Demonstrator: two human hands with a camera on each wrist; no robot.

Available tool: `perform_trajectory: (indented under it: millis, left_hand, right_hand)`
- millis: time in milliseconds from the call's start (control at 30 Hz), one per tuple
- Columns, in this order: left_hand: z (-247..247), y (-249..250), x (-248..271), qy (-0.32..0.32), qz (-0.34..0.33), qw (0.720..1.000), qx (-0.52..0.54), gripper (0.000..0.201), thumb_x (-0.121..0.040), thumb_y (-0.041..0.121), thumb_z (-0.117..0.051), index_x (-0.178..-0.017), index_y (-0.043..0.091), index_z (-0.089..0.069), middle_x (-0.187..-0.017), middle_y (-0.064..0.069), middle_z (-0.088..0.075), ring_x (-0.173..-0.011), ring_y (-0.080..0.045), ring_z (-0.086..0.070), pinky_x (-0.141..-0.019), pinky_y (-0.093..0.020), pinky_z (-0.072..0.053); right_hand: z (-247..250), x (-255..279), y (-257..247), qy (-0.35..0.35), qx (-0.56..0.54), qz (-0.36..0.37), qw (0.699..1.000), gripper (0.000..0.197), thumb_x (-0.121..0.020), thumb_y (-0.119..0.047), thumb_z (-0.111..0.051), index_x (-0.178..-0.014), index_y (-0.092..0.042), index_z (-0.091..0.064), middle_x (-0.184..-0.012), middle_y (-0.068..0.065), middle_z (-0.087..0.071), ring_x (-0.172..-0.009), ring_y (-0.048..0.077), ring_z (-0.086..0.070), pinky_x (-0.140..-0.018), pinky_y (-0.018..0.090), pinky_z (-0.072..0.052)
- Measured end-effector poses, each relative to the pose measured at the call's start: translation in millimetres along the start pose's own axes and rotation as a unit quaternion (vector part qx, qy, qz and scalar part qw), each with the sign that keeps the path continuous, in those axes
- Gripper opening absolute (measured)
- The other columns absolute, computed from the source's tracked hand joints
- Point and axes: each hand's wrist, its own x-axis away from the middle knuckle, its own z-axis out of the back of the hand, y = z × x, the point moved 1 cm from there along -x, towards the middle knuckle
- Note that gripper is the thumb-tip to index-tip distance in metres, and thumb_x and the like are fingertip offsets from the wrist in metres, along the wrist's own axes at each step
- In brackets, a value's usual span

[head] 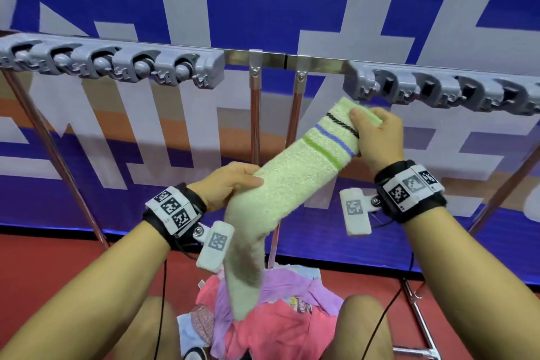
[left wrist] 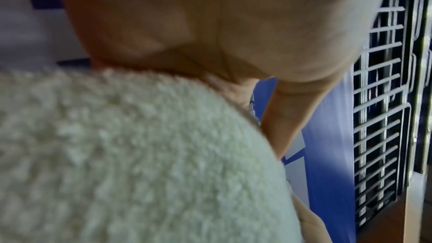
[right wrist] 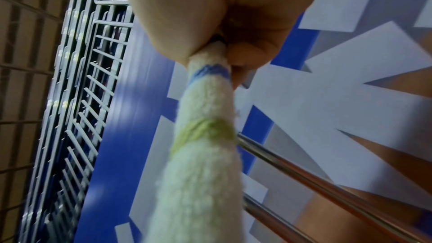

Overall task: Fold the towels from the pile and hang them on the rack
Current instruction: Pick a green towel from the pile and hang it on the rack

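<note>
I hold a pale green fluffy towel (head: 295, 178) with black, blue and green stripes, folded into a long narrow strip, slanting up to the right below the rack. My right hand (head: 375, 137) pinches its striped upper end; in the right wrist view the towel (right wrist: 205, 154) runs down from the fingers. My left hand (head: 230, 184) grips the strip lower down, thumb on top, and the tail hangs down past it. The towel (left wrist: 131, 163) fills the left wrist view under the palm. The rack's metal rail (head: 271, 60) carries grey clip blocks (head: 122, 63) on both sides.
A pile of pink, purple and patterned towels (head: 263, 316) lies on the red floor between my knees. Slanted rack legs (head: 55, 155) run down left and right, two central poles (head: 255, 114) stand behind the towel. A blue and white banner backs the rack.
</note>
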Motion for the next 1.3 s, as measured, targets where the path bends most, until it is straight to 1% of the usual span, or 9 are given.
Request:
perform_trajectory:
  millis: [167, 300, 433, 600, 733, 833, 1033, 1200, 1300]
  left_hand:
    - [7.7, 19.5, -2.5, 0.043, -0.015, 0.999, -0.029, 0.026, -0.073, 0.035, -0.072, -0.077, 0.013, -0.058, -0.073, -0.008, -0.052, -0.064, -0.019, -0.047, -0.057, -0.03, -0.034]
    - [-4.6, 39.3, -9.3, 0.034, -0.053, 0.996, -0.063, 0.042, -0.074, 0.036, -0.073, -0.092, -0.001, -0.064, -0.084, -0.016, -0.063, -0.075, -0.024, -0.058, -0.07, -0.035, -0.047]
    - [-25.2, 49.1, -18.2, -0.004, -0.047, 0.992, -0.115, 0.039, -0.082, 0.032, -0.072, -0.094, -0.005, -0.066, -0.089, -0.02, -0.062, -0.082, -0.027, -0.056, -0.076, -0.039, -0.045]
    - [-21.9, 54.1, -13.2, -0.014, -0.017, 0.994, -0.111, 0.039, -0.076, 0.031, -0.077, -0.091, -0.005, -0.071, -0.082, -0.017, -0.069, -0.074, -0.024, -0.065, -0.07, -0.034, -0.053]
    - [-4.2, 46.4, 3.9, -0.03, 0.025, 0.992, -0.123, 0.018, -0.072, 0.025, -0.074, -0.068, 0.008, -0.072, -0.06, -0.005, -0.064, -0.051, -0.014, -0.057, -0.051, -0.021, -0.044]
    - [8.9, 36.4, 11.0, -0.035, 0.061, 0.988, -0.136, 0.05, -0.067, 0.03, -0.076, -0.086, -0.015, -0.065, -0.076, -0.016, -0.064, -0.063, -0.022, -0.058, -0.059, -0.025, -0.043]
    - [21.8, 41.1, 11.0, -0.01, 0.025, 0.998, -0.06, 0.023, -0.08, 0.021, -0.061, -0.057, 0.018, -0.06, -0.055, 0.001, -0.046, -0.048, -0.012, -0.043, -0.05, -0.023, -0.035]
    - [-5.7, 53.3, -1.7, -0.032, -0.005, 0.998, -0.06, 0.016, -0.083, 0.02, -0.059, -0.073, 0.008, -0.062, -0.056, 0.002, -0.05, -0.049, -0.009, -0.045, -0.049, -0.02, -0.037]
    - [-3.4, 54.3, -2.5, -0.027, 0.003, 0.997, -0.068, 0.024, -0.083, 0.017, -0.061, -0.06, 0.018, -0.067, -0.051, 0.005, -0.051, -0.045, -0.008, -0.045, -0.047, -0.02, -0.034]
  right_hand:
    - [11.7, 0.4, 44.9, -0.042, 0.109, -0.101, 0.988, 0.029, -0.073, -0.032, -0.069, -0.054, -0.016, -0.055, -0.054, 0.0, -0.055, -0.063, 0.023, -0.056, -0.063, 0.038, -0.051]
    - [5.8, 15.9, 42.1, -0.178, 0.288, -0.109, 0.935, 0.018, -0.078, -0.027, -0.071, -0.069, -0.012, -0.065, -0.069, 0.005, -0.066, -0.075, 0.026, -0.062, -0.07, 0.033, -0.05]
    - [-32.0, 40.8, -6.3, -0.302, 0.047, -0.019, 0.952, 0.019, -0.085, -0.01, -0.065, -0.103, -0.014, -0.067, -0.108, 0.005, -0.068, -0.107, 0.021, -0.062, -0.1, 0.039, -0.048]
    - [-59.1, 59.0, -23.9, -0.49, -0.058, -0.087, 0.865, 0.054, -0.063, -0.022, -0.063, -0.104, 0.012, -0.062, -0.096, 0.018, -0.064, -0.092, 0.028, -0.061, -0.085, 0.039, -0.047]
    - [-61.4, 58.6, -18.0, -0.489, -0.057, -0.088, 0.866, 0.019, -0.074, -0.014, -0.065, -0.081, 0.005, -0.065, -0.074, 0.012, -0.064, -0.07, 0.023, -0.061, -0.067, 0.029, -0.049]
    - [-57.4, 54.4, -13.5, -0.467, -0.08, -0.108, 0.874, 0.005, -0.07, -0.012, -0.064, -0.067, -0.009, -0.062, -0.063, 0.004, -0.058, -0.058, 0.015, -0.055, -0.056, 0.024, -0.044]
    - [-42.9, 43.9, -7.8, -0.454, 0.056, -0.079, 0.886, 0.005, -0.055, -0.014, -0.054, -0.057, -0.011, -0.05, -0.054, -0.002, -0.044, -0.053, 0.011, -0.04, -0.06, 0.03, -0.031]
    - [-69.8, 59.8, -30.3, -0.508, -0.046, -0.149, 0.847, 0.034, -0.062, -0.015, -0.062, -0.092, 0.0, -0.058, -0.085, 0.017, -0.052, -0.077, 0.029, -0.049, -0.069, 0.033, -0.042]
    - [-75.9, 57.4, -32.0, -0.508, -0.032, -0.138, 0.85, 0.039, -0.062, -0.026, -0.074, -0.083, 0.004, -0.06, -0.078, 0.017, -0.051, -0.071, 0.03, -0.046, -0.067, 0.036, -0.037]
